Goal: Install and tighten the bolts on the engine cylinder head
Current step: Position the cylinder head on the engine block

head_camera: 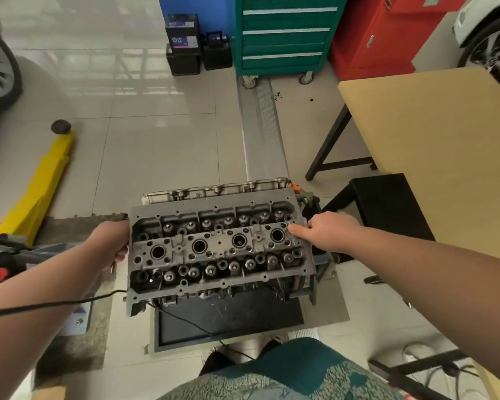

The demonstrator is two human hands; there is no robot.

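- The room is bright, with soft, even light.
- The shiny tile floor (145, 67) far off shows pale window shapes and white glare, so it looks washed out and hazy.
- Shadows are weak and soft, with no hard edges.
- The wide lens bends things at the sides, so the tabletop (433, 134) edge leans.
- The middle looks sharp.
- The corners and far background look blurry.
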